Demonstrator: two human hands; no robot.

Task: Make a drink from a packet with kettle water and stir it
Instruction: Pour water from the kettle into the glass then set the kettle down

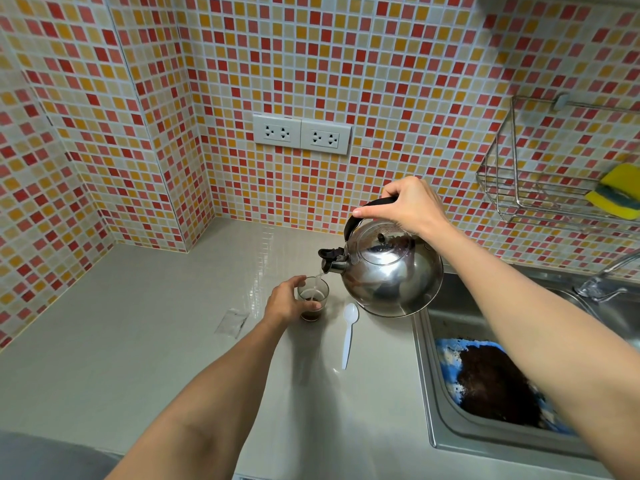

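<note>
A small clear glass stands on the grey counter with dark liquid at its bottom. My left hand wraps around its left side. My right hand grips the black handle of a shiny steel kettle, which is tilted left above the counter. A thin stream of water runs from the spout into the glass. A white plastic spoon lies just right of the glass. An empty clear packet lies flat to the left.
A steel sink at the right holds a blue thing covered in dark grounds. The tap is at far right. A wire rack with a yellow sponge hangs on the tiled wall. Two sockets sit above the counter.
</note>
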